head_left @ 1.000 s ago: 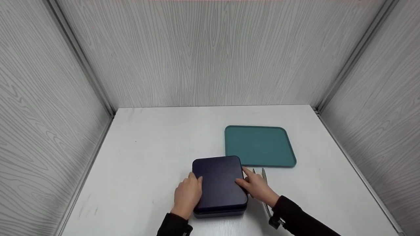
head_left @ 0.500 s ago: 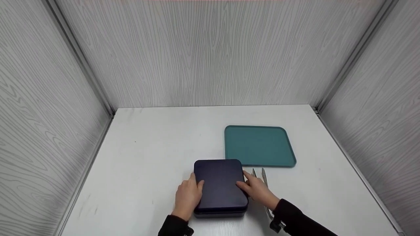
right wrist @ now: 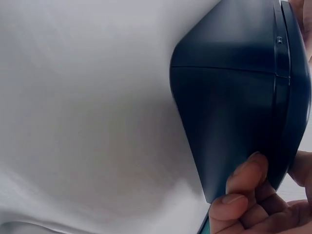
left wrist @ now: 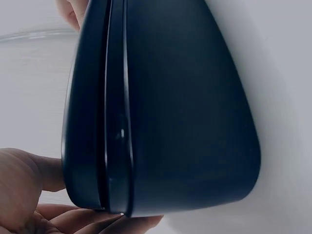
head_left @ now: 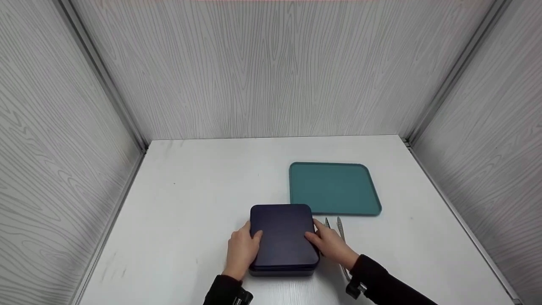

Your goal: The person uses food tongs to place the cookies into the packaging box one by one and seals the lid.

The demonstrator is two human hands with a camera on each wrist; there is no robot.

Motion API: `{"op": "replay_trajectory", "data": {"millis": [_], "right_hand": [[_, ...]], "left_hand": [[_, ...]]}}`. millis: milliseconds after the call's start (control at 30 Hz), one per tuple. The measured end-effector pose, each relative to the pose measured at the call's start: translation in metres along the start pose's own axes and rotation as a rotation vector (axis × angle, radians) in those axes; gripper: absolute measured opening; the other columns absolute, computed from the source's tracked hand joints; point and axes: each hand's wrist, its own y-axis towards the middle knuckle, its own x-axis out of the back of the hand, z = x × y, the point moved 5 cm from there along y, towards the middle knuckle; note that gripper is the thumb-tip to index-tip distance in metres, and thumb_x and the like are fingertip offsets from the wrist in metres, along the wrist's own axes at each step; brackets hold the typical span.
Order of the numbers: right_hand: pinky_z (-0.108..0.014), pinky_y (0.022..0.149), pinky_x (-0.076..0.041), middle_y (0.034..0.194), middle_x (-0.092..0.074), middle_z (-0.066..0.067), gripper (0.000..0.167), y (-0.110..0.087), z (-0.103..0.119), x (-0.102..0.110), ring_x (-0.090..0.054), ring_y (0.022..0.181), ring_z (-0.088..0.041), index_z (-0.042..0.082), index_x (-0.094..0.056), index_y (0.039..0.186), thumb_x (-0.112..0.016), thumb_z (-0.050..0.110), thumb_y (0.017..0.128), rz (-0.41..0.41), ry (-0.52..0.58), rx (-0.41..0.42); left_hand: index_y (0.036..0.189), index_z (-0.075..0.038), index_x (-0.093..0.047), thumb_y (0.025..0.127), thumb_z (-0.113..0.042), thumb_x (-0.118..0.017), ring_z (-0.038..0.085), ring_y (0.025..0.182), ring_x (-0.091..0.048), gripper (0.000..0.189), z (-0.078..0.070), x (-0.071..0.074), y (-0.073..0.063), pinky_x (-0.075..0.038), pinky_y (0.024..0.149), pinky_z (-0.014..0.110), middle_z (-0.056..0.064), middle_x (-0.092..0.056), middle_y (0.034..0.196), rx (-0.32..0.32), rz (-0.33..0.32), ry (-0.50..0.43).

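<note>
A dark navy rectangular box (left wrist: 180,112) stands upright on the table, with its flat lid (head_left: 283,237) on top. In the left wrist view a thin dark seam runs between lid and body. My left hand (head_left: 242,250) grips the left side, thumb on the lid's top edge and fingers down the side. On the opposite side my right hand (head_left: 334,245) does likewise; in the right wrist view its fingertips (right wrist: 247,173) press the box's side wall. Metal tongs (head_left: 341,228) lie beside the box, partly hidden under my right hand and wrist.
A teal tray (head_left: 334,188) lies flat just beyond the box, its near left corner hidden behind the lid. Grey wood-grain panels (head_left: 271,67) rise at the back and both sides of the white table (head_left: 190,203).
The lid was slightly askew on the box a second ago and now sits squared over it. Box and hands have shifted a little away from me in the last half second.
</note>
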Motion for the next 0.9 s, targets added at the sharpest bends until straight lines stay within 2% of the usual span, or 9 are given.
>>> {"op": "replay_trajectory", "data": {"millis": [233,367,433,500,600,667,767,900], "right_hand": [[-0.03,0.053,-0.048,0.069,-0.058,0.002,0.057,0.002,-0.001,0.001,-0.055,0.057,-0.013,-0.002,-0.04,0.153,-0.056,0.03,0.107,0.011,0.003,0.016],[-0.031,0.057,-0.048,0.074,-0.059,0.0,0.061,0.002,-0.002,0.002,-0.056,0.064,-0.015,-0.001,-0.036,0.156,-0.056,0.029,0.107,0.024,0.01,-0.012],[-0.034,0.065,-0.051,0.083,-0.064,-0.005,0.063,0.001,-0.002,0.003,-0.06,0.073,-0.018,-0.001,-0.034,0.158,-0.056,0.029,0.107,0.024,0.004,-0.028],[-0.042,0.079,-0.056,0.103,-0.069,-0.017,0.063,0.001,-0.002,0.003,-0.067,0.091,-0.027,-0.002,-0.032,0.159,-0.055,0.028,0.108,0.024,0.006,-0.038],[-0.052,0.104,-0.049,0.138,-0.059,-0.027,0.065,0.0,-0.002,0.002,-0.06,0.124,-0.036,-0.002,-0.027,0.16,-0.053,0.029,0.108,0.037,0.04,-0.044],[-0.056,0.11,-0.044,0.15,-0.049,-0.027,0.066,0.0,-0.003,0.001,-0.053,0.135,-0.038,-0.002,-0.023,0.161,-0.052,0.028,0.109,0.055,0.078,-0.04],[-0.054,0.107,-0.048,0.145,-0.054,-0.026,0.067,0.001,-0.004,0.001,-0.058,0.129,-0.036,0.0,-0.02,0.162,-0.051,0.027,0.11,0.079,0.123,-0.041],[-0.045,0.096,-0.052,0.134,-0.062,-0.02,0.067,0.001,-0.005,0.001,-0.063,0.115,-0.027,0.0,-0.02,0.162,-0.05,0.028,0.11,0.082,0.117,-0.046]], "left_hand": [[0.133,0.012,-0.059,0.096,-0.016,-0.071,0.043,0.116,-0.066,0.048,0.002,-0.001,0.004,-0.057,0.096,0.053,0.031,-0.066,0.126,0.033,0.029,-0.028],[0.134,0.01,-0.06,0.096,-0.016,-0.071,0.042,0.119,-0.064,0.048,0.004,0.0,0.005,-0.055,0.098,0.053,0.029,-0.066,0.129,0.054,0.057,-0.073],[0.136,0.009,-0.059,0.096,-0.016,-0.071,0.041,0.122,-0.063,0.049,0.006,0.0,0.006,-0.054,0.1,0.053,0.028,-0.065,0.131,0.079,0.077,-0.092],[0.138,0.009,-0.058,0.095,-0.016,-0.072,0.041,0.125,-0.061,0.051,0.007,0.0,0.007,-0.052,0.103,0.053,0.027,-0.064,0.133,0.101,0.096,-0.111],[0.141,0.011,-0.054,0.095,-0.016,-0.072,0.041,0.13,-0.057,0.056,0.009,-0.001,0.007,-0.049,0.108,0.052,0.028,-0.06,0.138,0.127,0.121,-0.131],[0.143,0.011,-0.052,0.095,-0.016,-0.072,0.041,0.132,-0.055,0.058,0.009,-0.001,0.007,-0.048,0.11,0.052,0.028,-0.058,0.14,0.123,0.134,-0.139],[0.145,0.01,-0.05,0.095,-0.015,-0.072,0.041,0.132,-0.055,0.06,0.01,-0.002,0.006,-0.047,0.11,0.052,0.028,-0.058,0.14,0.109,0.146,-0.141],[0.148,0.009,-0.047,0.097,-0.018,-0.07,0.042,0.133,-0.054,0.062,0.011,-0.003,0.004,-0.046,0.11,0.054,0.029,-0.056,0.143,0.115,0.164,-0.139]]}}
